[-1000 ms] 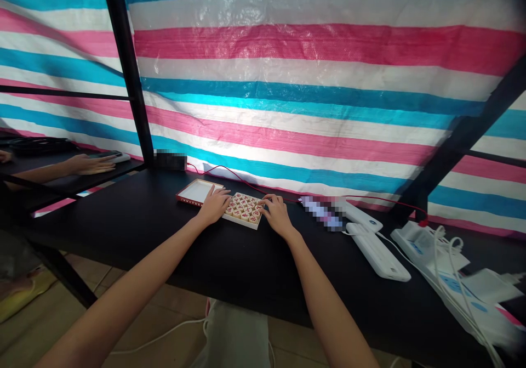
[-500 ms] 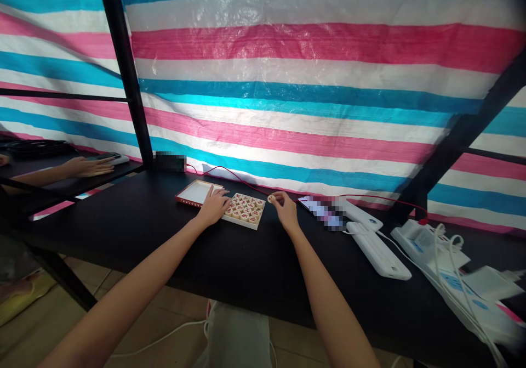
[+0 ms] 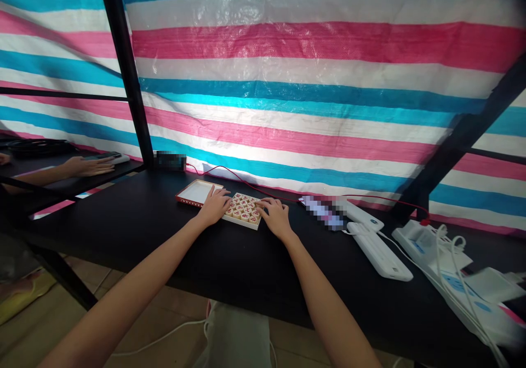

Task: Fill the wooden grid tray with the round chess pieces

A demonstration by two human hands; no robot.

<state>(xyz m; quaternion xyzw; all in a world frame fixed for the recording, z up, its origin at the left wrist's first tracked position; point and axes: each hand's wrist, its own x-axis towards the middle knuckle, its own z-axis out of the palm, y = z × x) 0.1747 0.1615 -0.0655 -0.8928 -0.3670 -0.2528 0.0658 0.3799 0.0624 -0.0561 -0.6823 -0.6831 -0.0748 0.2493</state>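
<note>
A shallow pale box (image 3: 241, 224) holds several round wooden xiangqi pieces (image 3: 245, 207) with red characters, laid in rows. My left hand (image 3: 213, 207) lies with its fingers stretched over the box's left edge, holding nothing. On the opposite side, my right hand (image 3: 276, 216) reaches over the right edge, thumb and fingers apart on the pieces there. Its fingers hide part of that corner, and no piece shows lifted in them. Just left of my left hand is the red-edged box lid (image 3: 196, 192), its white inside facing up.
On the right of the black table (image 3: 255, 269) lie a phone (image 3: 324, 211), white power banks (image 3: 380, 250) and a power strip (image 3: 447, 280) with plugs and cables. A red cable (image 3: 242, 180) runs along the back. Another person's hand (image 3: 88, 166) is at far left.
My right hand has moved left from beside the box onto its right edge. The piece it pinched is no longer seen between its fingers. My left hand has stayed put.
</note>
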